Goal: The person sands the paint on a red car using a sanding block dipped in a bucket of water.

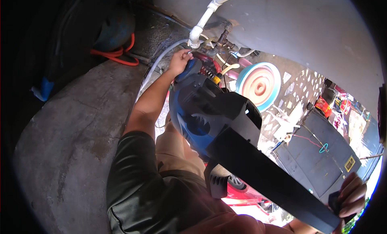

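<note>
A large black moulded plastic part [242,165] with slotted vents and a long, flat, tapering arm runs diagonally across the view, from the upper middle to the lower right. My right hand [353,197] is closed on its narrow end, fingers curled over the edge. My left hand [180,61] reaches to its far upper end, beside a dark blue rounded piece [188,69]. Thumb and fingers are pinched there; a small glint shows at the fingertips, but what it belongs to is too small to name. The part hides much of what lies beneath it.
White pipe [205,18] and a valve [225,38] stand by the wall, with a grey hose [159,59] nearby. A round turquoise-rimmed basin [277,83] sits beyond the part. Orange hose [121,54] lies left; a dark panel [318,149] lies right. Something red with a wheel [237,181] shows below.
</note>
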Motion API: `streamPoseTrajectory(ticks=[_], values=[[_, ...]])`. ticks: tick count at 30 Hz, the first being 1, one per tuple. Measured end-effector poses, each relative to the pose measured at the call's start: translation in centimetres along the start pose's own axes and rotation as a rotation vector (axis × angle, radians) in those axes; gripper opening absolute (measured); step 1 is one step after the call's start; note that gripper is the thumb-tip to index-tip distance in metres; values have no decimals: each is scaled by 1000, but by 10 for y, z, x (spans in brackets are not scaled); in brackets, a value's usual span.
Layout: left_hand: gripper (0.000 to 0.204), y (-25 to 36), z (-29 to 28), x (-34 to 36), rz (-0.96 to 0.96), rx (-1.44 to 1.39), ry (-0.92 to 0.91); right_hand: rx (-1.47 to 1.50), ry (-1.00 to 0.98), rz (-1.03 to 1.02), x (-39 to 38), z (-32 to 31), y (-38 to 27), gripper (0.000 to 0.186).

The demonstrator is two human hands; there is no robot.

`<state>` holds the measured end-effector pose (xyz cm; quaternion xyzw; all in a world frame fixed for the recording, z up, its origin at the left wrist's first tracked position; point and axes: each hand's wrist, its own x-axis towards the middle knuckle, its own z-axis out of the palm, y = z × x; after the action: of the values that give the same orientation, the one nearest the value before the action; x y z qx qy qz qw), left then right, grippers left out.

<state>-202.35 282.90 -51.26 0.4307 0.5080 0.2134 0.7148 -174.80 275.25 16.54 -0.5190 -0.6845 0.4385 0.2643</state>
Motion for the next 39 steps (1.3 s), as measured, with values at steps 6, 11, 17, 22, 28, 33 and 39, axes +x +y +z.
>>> streamPoseTrajectory(ticks=[6,11,17,22,28,33,39], values=[[31,-3,-3,0,-61,42,-27,52,-162,132,-37,-15,-26,30],[26,-6,13,-1,-37,-120,202,77,14,134,-29,8,-15,34],[21,-19,8,5,83,-113,265,22,250,216,-47,11,-8,39],[13,-11,2,9,-80,-380,122,20,160,223,-55,-17,0,44],[19,-2,-2,12,-329,-593,99,78,78,276,-57,-44,5,44],[28,0,-4,12,-460,-717,100,14,205,195,-59,-44,19,46],[27,3,-5,14,-515,-741,77,-71,246,208,-49,-38,23,49]])
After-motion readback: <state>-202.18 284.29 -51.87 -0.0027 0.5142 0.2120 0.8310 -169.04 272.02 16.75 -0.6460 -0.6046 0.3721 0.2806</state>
